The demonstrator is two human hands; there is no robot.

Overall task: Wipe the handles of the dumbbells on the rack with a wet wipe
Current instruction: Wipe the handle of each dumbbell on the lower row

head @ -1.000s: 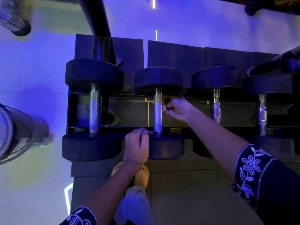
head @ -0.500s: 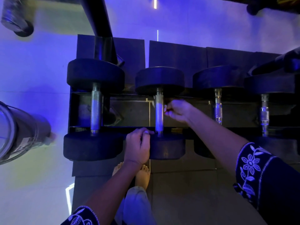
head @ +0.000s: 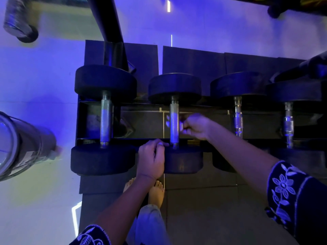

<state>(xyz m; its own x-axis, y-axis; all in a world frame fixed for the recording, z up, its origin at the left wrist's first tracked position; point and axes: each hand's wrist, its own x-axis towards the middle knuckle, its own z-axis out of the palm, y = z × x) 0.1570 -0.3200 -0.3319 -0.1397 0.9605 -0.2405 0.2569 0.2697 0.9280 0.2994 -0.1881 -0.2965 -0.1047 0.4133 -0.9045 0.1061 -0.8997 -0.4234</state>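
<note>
1. The step in hand, as I judge it, is wiping the handle (head: pixel 174 110) of the second dumbbell (head: pixel 174 88) from the left, which lies across the rack (head: pixel 145 124) with its handle running near to far.
2. The right hand (head: pixel 196 126) comes in from the right with its fingers curled, pinching a pale wet wipe (head: pixel 180 127) against the right side of the handle, about midway along. The wipe is blurred. A pale scrap shows on the handle's left side too, so it may wrap partway round, but I cannot tell for sure.
3. The left hand (head: pixel 151 160) grips the left edge of the near weight (head: pixel 185 162), fingers curled over its top. That hold should stop the dumbbell rolling, so it is worth keeping firm.
4. To do this well, close the wipe right around the bar and slide it from the near collar to the far one.
5. Press into the rough grip pattern, and twist the wrist so the underside is covered as well.
6. Watch the knuckles near the rack's rail, and do not lift the dumbbell out of its seat.
7. The leftmost dumbbell (head: pixel 106 82) and the two handles to the right (head: pixel 237 119) (head: pixel 288 124) lie untouched. Nothing here shows whether they are clean.
</note>
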